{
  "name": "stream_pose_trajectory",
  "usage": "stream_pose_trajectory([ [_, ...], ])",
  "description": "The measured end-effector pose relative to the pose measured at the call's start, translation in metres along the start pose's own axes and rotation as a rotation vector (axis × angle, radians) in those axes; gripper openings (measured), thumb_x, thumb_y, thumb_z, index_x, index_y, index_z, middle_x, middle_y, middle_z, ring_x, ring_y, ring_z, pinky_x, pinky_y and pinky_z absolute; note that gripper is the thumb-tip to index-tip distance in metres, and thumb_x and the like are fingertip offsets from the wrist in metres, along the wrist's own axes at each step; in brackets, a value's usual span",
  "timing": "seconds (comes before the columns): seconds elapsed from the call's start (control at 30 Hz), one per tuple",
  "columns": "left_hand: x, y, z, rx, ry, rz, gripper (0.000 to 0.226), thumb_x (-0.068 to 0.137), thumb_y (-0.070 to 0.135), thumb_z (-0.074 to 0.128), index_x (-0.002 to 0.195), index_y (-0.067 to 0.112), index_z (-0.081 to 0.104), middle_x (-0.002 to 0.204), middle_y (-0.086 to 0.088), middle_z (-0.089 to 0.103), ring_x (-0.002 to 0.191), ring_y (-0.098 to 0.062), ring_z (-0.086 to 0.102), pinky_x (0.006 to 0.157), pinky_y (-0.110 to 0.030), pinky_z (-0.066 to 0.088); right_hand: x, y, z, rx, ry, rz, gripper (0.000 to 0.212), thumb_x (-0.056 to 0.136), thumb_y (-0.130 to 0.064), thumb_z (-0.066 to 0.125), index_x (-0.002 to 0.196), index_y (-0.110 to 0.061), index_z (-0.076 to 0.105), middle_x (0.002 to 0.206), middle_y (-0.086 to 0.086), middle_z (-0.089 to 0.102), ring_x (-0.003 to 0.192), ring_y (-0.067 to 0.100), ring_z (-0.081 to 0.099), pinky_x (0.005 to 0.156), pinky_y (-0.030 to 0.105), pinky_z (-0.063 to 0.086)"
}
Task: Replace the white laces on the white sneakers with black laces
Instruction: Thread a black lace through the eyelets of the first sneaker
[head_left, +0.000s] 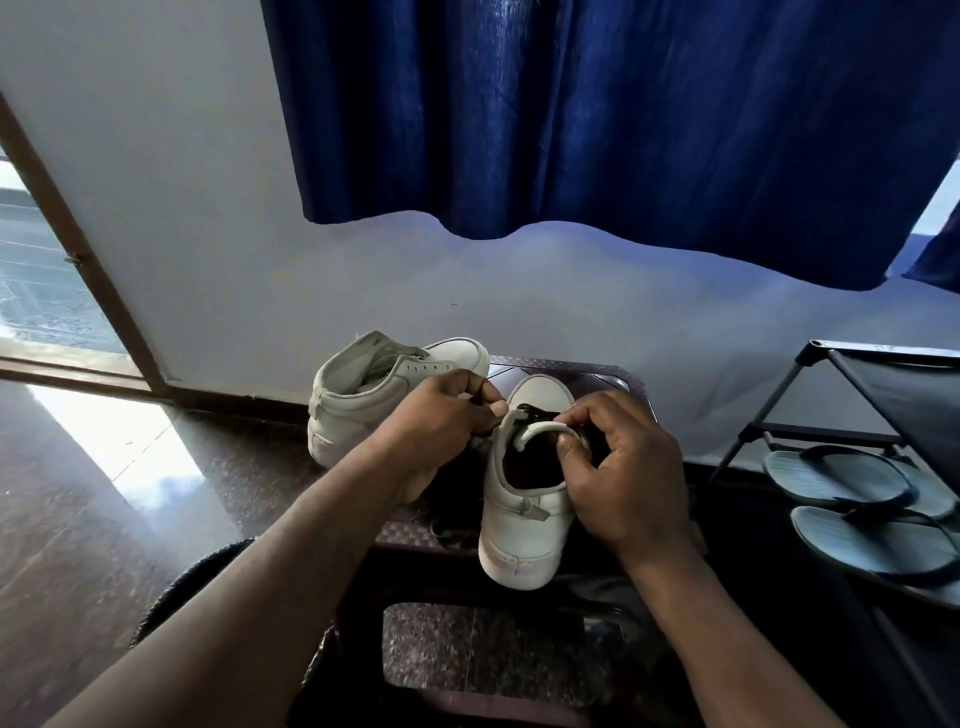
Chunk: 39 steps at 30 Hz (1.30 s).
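We find the near sneaker (519, 525) on the desk (613, 376), toe away from us, with the black lace (535, 409) crossing only its front eyelets. Our right hand (623, 467) grips its tongue and side, and our left hand (441, 421) pinches the lace. We judge that the lace should be drawn flat and even at each crossing while the shoe is held steady.

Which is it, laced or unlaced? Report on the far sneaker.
Unlaced, as far as shows: the far sneaker has bare eyelet holes along its visible side, with no lace through them.

Brown stool (597, 376), far sneaker (384, 400), near sneaker (519, 525)
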<state>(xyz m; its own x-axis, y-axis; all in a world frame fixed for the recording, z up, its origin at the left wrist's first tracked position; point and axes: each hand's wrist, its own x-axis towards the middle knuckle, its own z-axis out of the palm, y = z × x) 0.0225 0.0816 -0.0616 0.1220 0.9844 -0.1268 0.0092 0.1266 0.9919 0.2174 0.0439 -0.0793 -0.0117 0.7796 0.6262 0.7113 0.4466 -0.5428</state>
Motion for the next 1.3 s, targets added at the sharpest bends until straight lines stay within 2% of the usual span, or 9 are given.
stream_pose_trajectory([
  [0.17, -0.004, -0.002, 0.002, 0.035, -0.052, -0.005, 0.010, 0.103, 0.009, 0.060, 0.102, 0.007, 0.070, 0.076, -0.001, 0.061, 0.064, -0.010, 0.049, 0.055, -0.020, 0.040, 0.001, 0.004, -0.001, 0.018, -0.014, 0.017, 0.015, 0.079, -0.023, 0.073, 0.093, -0.024, 0.068, 0.093, -0.011, 0.063, 0.083, 0.007, 0.060, 0.076, 0.026, 0.050],
  [0.3, -0.005, -0.001, 0.000, 0.108, -0.036, -0.053, 0.040, 0.102, 0.043, 0.064, 0.100, 0.004, 0.069, 0.073, -0.004, 0.053, 0.055, -0.014, 0.045, 0.047, -0.021, 0.037, 0.006, 0.007, -0.012, 0.231, -0.115, 0.207, 0.020, 0.087, -0.038, 0.082, 0.098, -0.026, 0.069, 0.087, -0.008, 0.070, 0.083, 0.007, 0.067, 0.073, 0.020, 0.051],
  [0.4, -0.006, 0.000, -0.002, 0.075, -0.125, -0.165, 0.059, 0.089, 0.058, 0.073, 0.109, 0.002, 0.072, 0.089, -0.014, 0.064, 0.074, -0.027, 0.055, 0.065, -0.032, 0.046, 0.010, 0.013, -0.014, 0.370, -0.140, 0.403, 0.027, 0.096, -0.043, 0.068, 0.083, -0.020, 0.070, 0.078, -0.008, 0.073, 0.074, 0.011, 0.064, 0.073, 0.031, 0.050],
  [0.5, -0.006, 0.001, -0.004, -0.003, -0.162, -0.199, 0.056, 0.089, 0.050, 0.077, 0.115, 0.001, 0.072, 0.099, -0.016, 0.063, 0.087, -0.029, 0.054, 0.076, -0.038, 0.048, 0.011, 0.018, -0.010, 0.506, -0.290, 0.576, 0.047, 0.093, -0.049, 0.069, 0.078, -0.004, 0.065, 0.076, 0.004, 0.067, 0.074, 0.016, 0.056, 0.078, 0.043, 0.048],
  [0.57, -0.004, 0.001, -0.005, -0.026, -0.176, -0.202, 0.051, 0.086, 0.046, 0.080, 0.109, 0.001, 0.073, 0.099, -0.015, 0.059, 0.090, -0.030, 0.052, 0.080, -0.041, 0.046, 0.012, 0.019, -0.010, 0.734, -0.319, 0.662, 0.043, 0.097, -0.034, 0.067, 0.087, 0.008, 0.063, 0.088, 0.015, 0.068, 0.087, 0.025, 0.060, 0.091, 0.045, 0.049],
  [0.77, -0.003, 0.000, -0.003, -0.105, -0.161, -0.237, 0.058, 0.079, 0.037, 0.078, 0.120, -0.003, 0.069, 0.109, -0.014, 0.061, 0.101, -0.032, 0.053, 0.091, -0.048, 0.044, 0.013, 0.013, -0.015, 0.838, -0.337, 0.766, 0.020, 0.100, -0.016, 0.063, 0.082, -0.007, 0.067, 0.084, 0.014, 0.067, 0.082, 0.026, 0.060, 0.082, 0.039, 0.049],
  [0.9, -0.005, 0.003, -0.005, -0.047, -0.153, -0.230, 0.015, 0.098, 0.026, 0.070, 0.099, 0.011, 0.070, 0.096, -0.016, 0.058, 0.086, -0.030, 0.054, 0.083, -0.043, 0.046, 0.016, 0.019, -0.029, 0.644, -0.317, 0.749, 0.024, 0.098, -0.016, 0.064, 0.075, -0.010, 0.060, 0.062, 0.001, 0.054, 0.059, 0.014, 0.046, 0.056, 0.029, 0.036],
  [1.1, -0.004, 0.002, -0.003, -0.023, -0.136, -0.215, 0.021, 0.099, 0.024, 0.069, 0.080, 0.014, 0.070, 0.082, -0.011, 0.060, 0.071, -0.024, 0.054, 0.080, -0.042, 0.045, 0.015, 0.014, -0.027, 0.669, -0.271, 0.747, 0.019, 0.099, -0.016, 0.062, 0.083, -0.006, 0.064, 0.066, 0.002, 0.061, 0.062, 0.015, 0.052, 0.060, 0.028, 0.043],
  [1.3, -0.005, 0.005, -0.007, -0.011, -0.159, -0.195, 0.018, 0.098, 0.026, 0.070, 0.084, 0.015, 0.070, 0.075, -0.005, 0.059, 0.062, -0.018, 0.051, 0.065, -0.030, 0.046, 0.014, 0.007, -0.026, 0.827, -0.275, 0.735, 0.006, 0.096, -0.007, 0.062, 0.091, -0.008, 0.060, 0.070, 0.005, 0.065, 0.064, 0.016, 0.056, 0.064, 0.029, 0.046],
])
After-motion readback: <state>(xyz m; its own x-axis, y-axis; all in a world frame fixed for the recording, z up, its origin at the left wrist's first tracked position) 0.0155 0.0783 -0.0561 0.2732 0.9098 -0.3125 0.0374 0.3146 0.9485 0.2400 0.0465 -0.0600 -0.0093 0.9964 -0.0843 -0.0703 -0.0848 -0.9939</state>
